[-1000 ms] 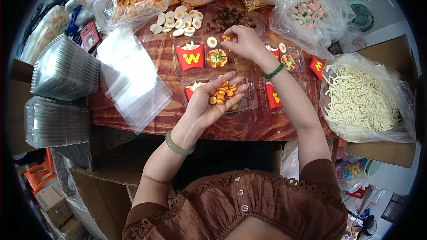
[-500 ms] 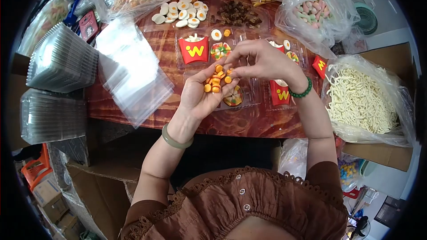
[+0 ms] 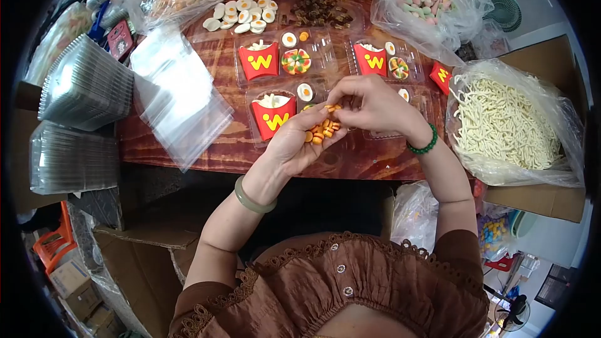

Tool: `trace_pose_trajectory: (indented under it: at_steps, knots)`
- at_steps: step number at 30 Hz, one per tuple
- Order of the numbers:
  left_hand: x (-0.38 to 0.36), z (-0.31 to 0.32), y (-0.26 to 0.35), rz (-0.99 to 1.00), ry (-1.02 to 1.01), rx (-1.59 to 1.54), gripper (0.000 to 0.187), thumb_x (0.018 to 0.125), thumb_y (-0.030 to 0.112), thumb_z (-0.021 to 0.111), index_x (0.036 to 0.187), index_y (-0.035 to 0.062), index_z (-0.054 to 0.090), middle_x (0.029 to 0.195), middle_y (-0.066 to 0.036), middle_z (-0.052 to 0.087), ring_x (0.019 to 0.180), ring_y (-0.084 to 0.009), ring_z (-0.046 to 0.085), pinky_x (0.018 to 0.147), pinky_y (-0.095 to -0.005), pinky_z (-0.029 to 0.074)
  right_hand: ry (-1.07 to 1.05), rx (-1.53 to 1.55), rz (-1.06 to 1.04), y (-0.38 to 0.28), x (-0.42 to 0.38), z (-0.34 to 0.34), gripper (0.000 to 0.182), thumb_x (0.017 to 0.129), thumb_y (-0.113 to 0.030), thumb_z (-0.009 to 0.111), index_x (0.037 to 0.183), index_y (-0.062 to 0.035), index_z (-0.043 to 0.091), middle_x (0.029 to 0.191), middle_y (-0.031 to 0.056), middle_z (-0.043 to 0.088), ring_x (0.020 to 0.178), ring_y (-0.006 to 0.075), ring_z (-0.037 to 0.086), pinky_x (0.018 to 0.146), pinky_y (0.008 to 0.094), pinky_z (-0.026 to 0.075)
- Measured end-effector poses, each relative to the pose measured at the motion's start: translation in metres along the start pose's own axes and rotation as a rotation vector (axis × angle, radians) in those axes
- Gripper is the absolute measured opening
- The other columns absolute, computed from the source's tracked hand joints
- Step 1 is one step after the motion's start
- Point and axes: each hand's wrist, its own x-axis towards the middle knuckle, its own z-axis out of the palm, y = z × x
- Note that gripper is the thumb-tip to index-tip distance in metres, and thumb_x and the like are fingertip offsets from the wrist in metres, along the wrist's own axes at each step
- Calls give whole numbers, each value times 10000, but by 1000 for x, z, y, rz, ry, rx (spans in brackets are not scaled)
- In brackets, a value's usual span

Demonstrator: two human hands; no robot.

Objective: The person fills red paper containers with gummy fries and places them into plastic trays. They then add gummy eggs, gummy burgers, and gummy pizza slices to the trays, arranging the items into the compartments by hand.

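My left hand point(image 3: 291, 144) is cupped palm up around several small orange burger-shaped pieces point(image 3: 322, 130). Over its fingers, my right hand point(image 3: 375, 105) pinches at one of these pieces, its thumb and fingertips touching it. Just beyond my hands lies a clear plastic tray point(image 3: 250, 95) holding a red fries box point(image 3: 273, 116) with a yellow mark and an egg-shaped piece point(image 3: 305, 92); my hands hide part of it. Farther back, another tray point(image 3: 322, 62) carries a fries box point(image 3: 258, 61), an egg piece, a round pizza piece point(image 3: 296, 61) and an orange piece point(image 3: 304, 36).
More filled trays point(image 3: 416, 56) sit to the right, partly behind my right hand. Egg pieces point(image 3: 244, 12) and brown pieces point(image 3: 322, 11) are piled at the back. Plastic bags point(image 3: 181, 87) and stacked clear trays point(image 3: 87, 81) lie left. A box of cream-coloured strands point(image 3: 507, 125) stands right.
Both hands have drawn nearer my body and slightly right, uncovering more of the trays. The view has shifted a little.
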Motion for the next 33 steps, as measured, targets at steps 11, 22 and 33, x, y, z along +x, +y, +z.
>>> trace_pose_trajectory:
  at_steps: [11,22,33]
  knots:
    - [-19,-10,-18,-82,-47,-150,344,970,162,419,1266,-12,419,1233,-182,519,1153,-337,522,918,-380,505,140,-127,256,40,30,11,234,773,-182,713,876,17,644,770,110,654,697,173,628,645,289,496]
    - [-14,-7,-2,61,-175,-220,400,993,198,337,1335,-6,369,1273,-161,479,1134,-301,518,957,-413,455,98,127,49,-11,-4,-4,175,789,-68,643,958,-26,662,867,46,642,788,140,612,678,277,483]
    - [20,28,-28,-34,-1,-113,345,994,176,337,1272,-5,430,1182,-117,517,1080,-229,525,971,-398,435,100,-74,-25,4,-55,-8,173,777,-63,637,941,-8,630,861,118,633,793,260,624,698,328,497]
